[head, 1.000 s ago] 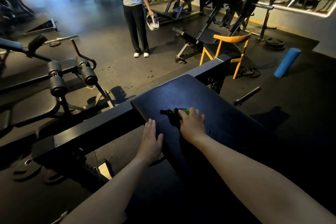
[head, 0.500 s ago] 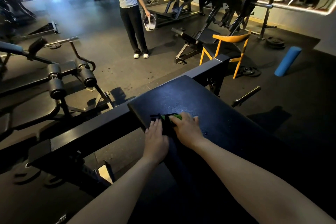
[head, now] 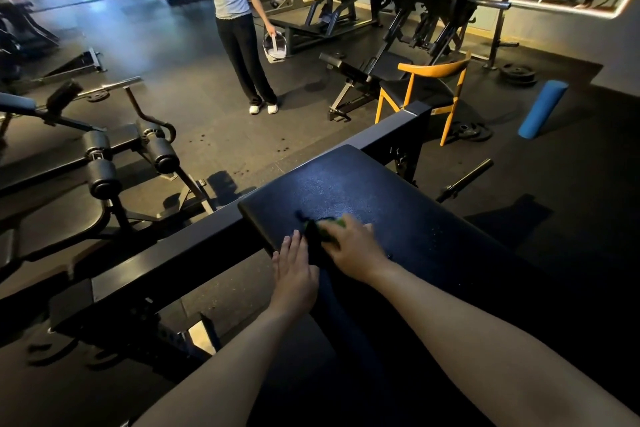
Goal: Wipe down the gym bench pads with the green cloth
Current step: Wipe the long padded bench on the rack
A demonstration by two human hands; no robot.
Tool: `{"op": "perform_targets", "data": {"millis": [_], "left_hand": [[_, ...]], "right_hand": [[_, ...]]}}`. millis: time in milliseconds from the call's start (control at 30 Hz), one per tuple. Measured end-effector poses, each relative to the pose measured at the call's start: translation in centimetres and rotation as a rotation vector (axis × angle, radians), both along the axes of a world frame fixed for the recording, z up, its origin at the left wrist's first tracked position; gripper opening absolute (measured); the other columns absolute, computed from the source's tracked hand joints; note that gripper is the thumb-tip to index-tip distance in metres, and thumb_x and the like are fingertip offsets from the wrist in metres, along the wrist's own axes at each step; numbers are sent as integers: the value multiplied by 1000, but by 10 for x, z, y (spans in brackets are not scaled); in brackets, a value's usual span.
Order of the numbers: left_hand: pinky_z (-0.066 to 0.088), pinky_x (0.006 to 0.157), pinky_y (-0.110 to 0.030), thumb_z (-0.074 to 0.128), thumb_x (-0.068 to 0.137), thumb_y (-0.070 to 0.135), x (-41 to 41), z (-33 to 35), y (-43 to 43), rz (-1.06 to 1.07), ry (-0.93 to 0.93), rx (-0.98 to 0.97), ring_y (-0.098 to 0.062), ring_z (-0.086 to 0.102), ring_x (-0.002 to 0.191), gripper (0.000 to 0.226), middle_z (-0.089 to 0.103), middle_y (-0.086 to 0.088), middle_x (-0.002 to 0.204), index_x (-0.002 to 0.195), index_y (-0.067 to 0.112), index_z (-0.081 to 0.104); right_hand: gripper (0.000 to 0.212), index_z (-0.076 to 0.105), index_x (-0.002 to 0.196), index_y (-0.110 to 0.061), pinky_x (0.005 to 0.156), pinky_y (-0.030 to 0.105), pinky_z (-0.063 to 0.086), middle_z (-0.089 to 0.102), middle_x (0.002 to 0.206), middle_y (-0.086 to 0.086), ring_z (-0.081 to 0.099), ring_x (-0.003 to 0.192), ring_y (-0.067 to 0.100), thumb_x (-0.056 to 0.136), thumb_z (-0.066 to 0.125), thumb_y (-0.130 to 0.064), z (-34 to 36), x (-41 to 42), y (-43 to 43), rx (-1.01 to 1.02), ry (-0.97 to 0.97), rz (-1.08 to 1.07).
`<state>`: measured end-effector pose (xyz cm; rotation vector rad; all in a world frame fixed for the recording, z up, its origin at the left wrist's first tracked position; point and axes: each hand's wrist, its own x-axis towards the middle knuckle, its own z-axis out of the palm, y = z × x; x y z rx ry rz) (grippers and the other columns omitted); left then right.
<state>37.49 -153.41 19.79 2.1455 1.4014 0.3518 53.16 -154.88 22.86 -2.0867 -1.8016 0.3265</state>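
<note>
Both bare forearms are stretching forward, close together; the left hand (head: 294,270) is lying flat with straight fingers, while the right hand (head: 353,246) is facing palm-down, its fingers blurred.

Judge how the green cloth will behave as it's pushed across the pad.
Probably floppy: the green cloth lies bunched under the right hand. Likely light, sliding easily over the smooth bench pad, though it may fold rather than stay flat.
</note>
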Motion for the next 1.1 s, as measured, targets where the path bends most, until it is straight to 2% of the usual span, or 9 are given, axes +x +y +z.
{"op": "perform_targets", "data": {"millis": [67, 167, 267, 467, 667, 733, 800, 933, 1100], "left_hand": [[-8, 124, -39, 37, 100, 14, 2, 4, -1, 32, -6, 2, -17, -6, 154, 64, 4, -6, 168, 159, 9, 11], [-3, 125, -41, 41, 98, 17, 16, 17, 0, 115, 17, 33, -21, 3, 154, 63, 15, -6, 166, 157, 9, 19], [2, 124, -41, 45, 98, 23, 41, 26, 0, 68, 41, 104, -21, 12, 152, 62, 25, -4, 163, 156, 11, 28], [-2, 123, -42, 36, 101, 36, 57, 17, -7, -44, 135, 109, -16, 1, 153, 60, 12, 7, 167, 159, 27, 21], [-2, 122, -42, 36, 101, 37, 59, 15, -5, -54, 153, 124, -15, 2, 152, 57, 12, 8, 167, 157, 34, 24], [-2, 122, -42, 36, 101, 38, 59, 15, -6, -55, 153, 123, -15, 2, 152, 57, 13, 9, 167, 157, 35, 24], [-2, 122, -42, 36, 101, 37, 58, 15, -6, -50, 158, 128, -15, 2, 152, 57, 13, 9, 166, 156, 35, 25], [-3, 122, -43, 37, 101, 38, 62, 21, -6, -22, 153, 83, -17, 1, 152, 56, 15, 7, 166, 156, 34, 26], [-1, 122, -45, 35, 100, 40, 85, 27, -13, -108, 135, 83, -17, 2, 152, 55, 17, 8, 166, 155, 41, 26]], "right_hand": [[44, 48, 141, -37, 95, 41, 28, 49, 117, 4, 49, 109, 23, 98, 50, -37, -3, -8, -5, 6, -49, 81], [42, 46, 142, -37, 93, 42, 24, 47, 116, 2, 47, 109, 22, 99, 45, -40, -5, 6, -8, 0, -124, 31], [40, 47, 139, -39, 90, 42, 25, 47, 114, 1, 47, 106, 22, 100, 42, -38, -6, 26, -9, 0, -152, -24], [35, 51, 132, -39, 88, 42, 28, 47, 110, 3, 49, 101, 26, 99, 44, -33, -7, 80, -8, -1, -155, -239], [41, 46, 142, -33, 105, 48, 26, 45, 129, 11, 43, 122, 31, 101, 46, -30, -11, 126, -1, -87, -121, -504], [42, 45, 143, -32, 105, 48, 25, 43, 132, 12, 41, 125, 32, 101, 46, -30, -9, 125, 3, -119, -94, -565], [43, 46, 142, -31, 102, 44, 27, 43, 131, 11, 44, 121, 32, 100, 47, -31, -3, 114, 5, -81, -46, -516], [43, 45, 141, -41, 94, 41, 25, 47, 116, 3, 51, 103, 23, 98, 47, -40, -1, 79, -9, -12, -50, -96], [39, 45, 139, -40, 95, 44, 25, 46, 116, 4, 47, 108, 26, 101, 41, -38, -5, 95, -11, -13, -119, -211]]}}
